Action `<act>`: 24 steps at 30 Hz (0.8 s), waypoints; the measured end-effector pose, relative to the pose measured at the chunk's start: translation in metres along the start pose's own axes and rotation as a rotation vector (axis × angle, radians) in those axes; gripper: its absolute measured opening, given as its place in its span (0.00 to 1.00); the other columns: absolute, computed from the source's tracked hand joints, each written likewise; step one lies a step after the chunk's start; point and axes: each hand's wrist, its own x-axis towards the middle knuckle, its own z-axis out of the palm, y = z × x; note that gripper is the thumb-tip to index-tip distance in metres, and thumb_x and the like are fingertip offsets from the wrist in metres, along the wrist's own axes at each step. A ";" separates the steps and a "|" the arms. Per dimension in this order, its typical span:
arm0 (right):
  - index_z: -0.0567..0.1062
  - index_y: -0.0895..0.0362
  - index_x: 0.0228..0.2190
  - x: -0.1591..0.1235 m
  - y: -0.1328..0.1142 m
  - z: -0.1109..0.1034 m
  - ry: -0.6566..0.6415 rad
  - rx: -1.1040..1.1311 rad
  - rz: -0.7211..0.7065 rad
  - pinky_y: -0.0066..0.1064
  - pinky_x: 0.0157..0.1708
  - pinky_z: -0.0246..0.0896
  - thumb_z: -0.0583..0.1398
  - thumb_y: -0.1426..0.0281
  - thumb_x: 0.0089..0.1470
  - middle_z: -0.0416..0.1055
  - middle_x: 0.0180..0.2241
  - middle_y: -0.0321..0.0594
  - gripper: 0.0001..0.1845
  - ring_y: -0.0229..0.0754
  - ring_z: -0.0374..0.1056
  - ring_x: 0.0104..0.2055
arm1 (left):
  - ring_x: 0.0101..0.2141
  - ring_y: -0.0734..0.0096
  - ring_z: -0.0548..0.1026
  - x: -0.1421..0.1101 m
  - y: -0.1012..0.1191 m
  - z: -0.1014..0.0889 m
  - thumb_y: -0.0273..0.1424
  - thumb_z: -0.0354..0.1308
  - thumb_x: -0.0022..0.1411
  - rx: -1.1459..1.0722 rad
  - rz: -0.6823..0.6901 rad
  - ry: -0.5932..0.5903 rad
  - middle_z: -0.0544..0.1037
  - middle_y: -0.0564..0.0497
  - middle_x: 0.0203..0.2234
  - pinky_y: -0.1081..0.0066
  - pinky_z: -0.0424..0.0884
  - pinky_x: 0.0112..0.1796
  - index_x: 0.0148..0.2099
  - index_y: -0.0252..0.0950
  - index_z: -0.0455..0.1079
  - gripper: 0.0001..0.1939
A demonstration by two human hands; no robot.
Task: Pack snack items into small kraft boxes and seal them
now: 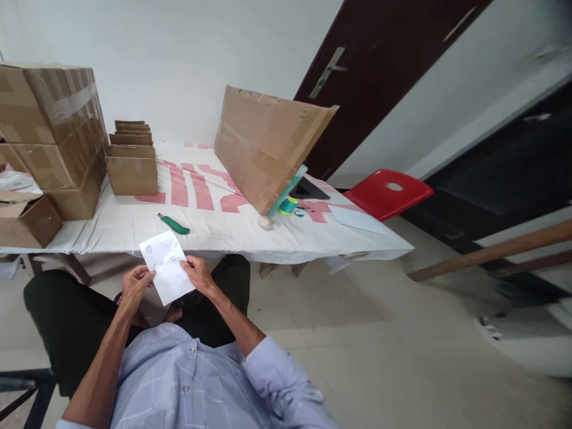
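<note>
A creased white sheet of paper with small dark marks near its top is held above my lap, close to the table's front edge. My left hand pinches its left side between thumb and fingers. On the opposite side, my right hand grips the right edge. Just beyond the sheet, a green utility knife lies on the table with its tip pointing up and left. The fingers under the paper are hidden.
White cloth with red print covers the table. Stacked cardboard boxes and upright cardboard pieces stand left. A large cardboard panel leans near the middle, beside a tape roll. A red chair stands behind the right end.
</note>
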 end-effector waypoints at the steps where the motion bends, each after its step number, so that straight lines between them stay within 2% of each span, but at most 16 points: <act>1: 0.56 0.51 0.20 -0.001 0.001 -0.001 -0.010 0.009 0.007 0.30 0.25 0.41 0.58 0.48 0.51 0.49 0.21 0.28 0.24 0.34 0.46 0.27 | 0.23 0.67 0.76 -0.002 0.000 0.000 0.55 0.78 0.35 -0.012 -0.017 -0.009 0.83 0.44 0.25 0.69 0.73 0.26 0.34 0.32 0.81 0.33; 6: 0.58 0.52 0.20 -0.012 0.002 -0.001 -0.063 0.044 0.036 0.29 0.25 0.42 0.60 0.47 0.52 0.50 0.20 0.29 0.26 0.34 0.47 0.26 | 0.28 0.64 0.79 -0.010 0.002 -0.002 0.50 0.79 0.36 -0.078 -0.087 -0.041 0.85 0.42 0.31 0.71 0.72 0.28 0.35 0.33 0.81 0.30; 11: 0.61 0.52 0.21 -0.019 -0.004 0.000 -0.084 0.088 0.065 0.29 0.25 0.44 0.62 0.45 0.51 0.53 0.21 0.29 0.27 0.35 0.49 0.26 | 0.26 0.67 0.77 -0.016 0.006 -0.002 0.44 0.78 0.40 -0.081 -0.101 -0.055 0.83 0.46 0.25 0.71 0.70 0.28 0.28 0.35 0.78 0.20; 14: 0.62 0.53 0.21 -0.020 -0.007 -0.001 -0.079 0.093 0.058 0.29 0.25 0.45 0.61 0.44 0.51 0.54 0.21 0.30 0.27 0.35 0.49 0.26 | 0.25 0.67 0.76 -0.018 0.009 -0.003 0.42 0.78 0.40 -0.071 -0.110 -0.068 0.81 0.48 0.23 0.71 0.70 0.28 0.27 0.35 0.78 0.18; 24: 0.60 0.52 0.19 -0.024 -0.002 0.002 -0.040 0.061 0.041 0.29 0.25 0.45 0.61 0.46 0.52 0.52 0.20 0.30 0.27 0.35 0.48 0.26 | 0.26 0.67 0.77 -0.015 0.006 -0.007 0.41 0.78 0.37 -0.086 -0.146 -0.079 0.83 0.46 0.26 0.71 0.71 0.29 0.30 0.34 0.81 0.20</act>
